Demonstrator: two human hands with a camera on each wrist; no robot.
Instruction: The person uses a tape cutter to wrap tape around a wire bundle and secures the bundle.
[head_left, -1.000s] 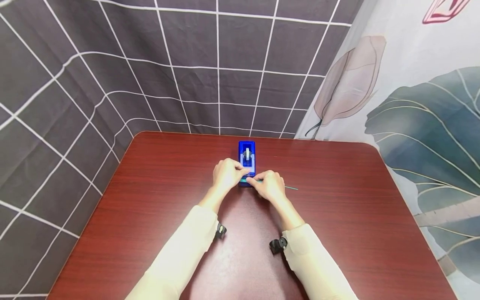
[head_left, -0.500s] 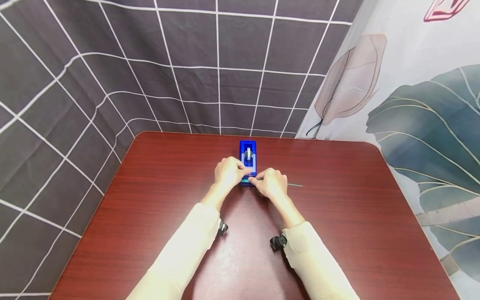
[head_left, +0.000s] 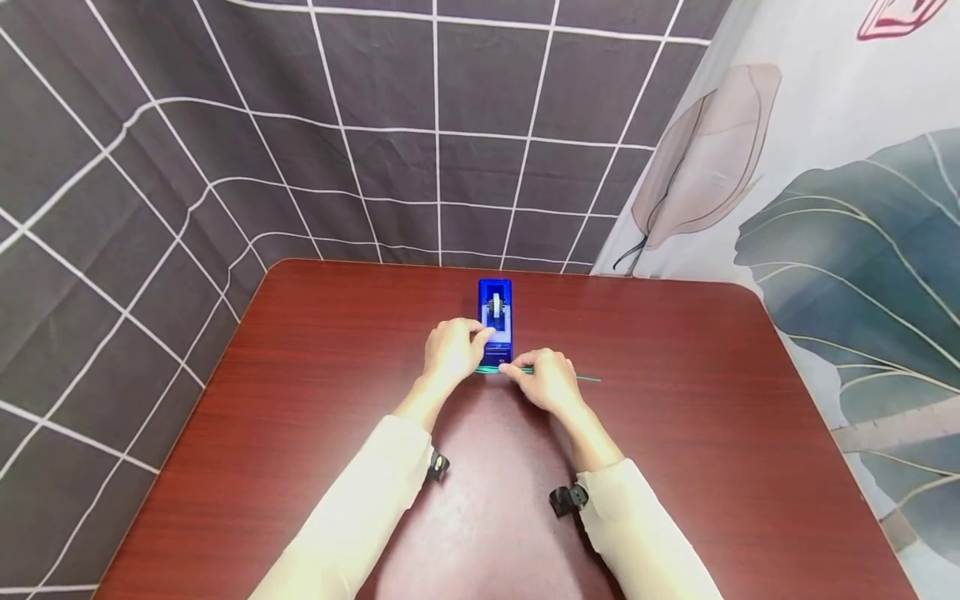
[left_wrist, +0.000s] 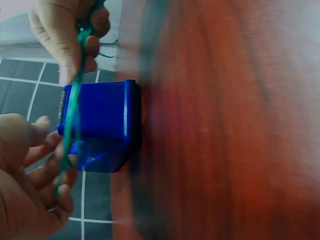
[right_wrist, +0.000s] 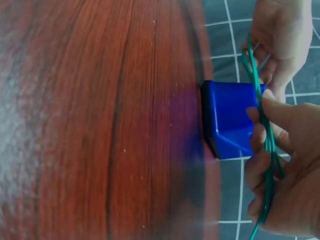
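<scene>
A blue tape dispenser with a tape roll stands near the table's far edge. My right hand pinches a bundle of thin green strands between thumb and fingers, just in front of the dispenser's near end. One strand reaches out to the right past the hand. My left hand is at the dispenser's left side, thumb and forefinger over its near part. In the left wrist view its fingers are bent and spread apart, and the strands' other end passes close by them.
The reddish-brown wooden table extends toward me and to both sides. A dark curtain with white grid lines hangs behind and to the left. A white leaf-patterned curtain hangs along the right.
My right hand has drawn the green strands slightly toward me, from over the dispenser's near end to just in front of it. The left thumb has shifted a little left and away from me.
</scene>
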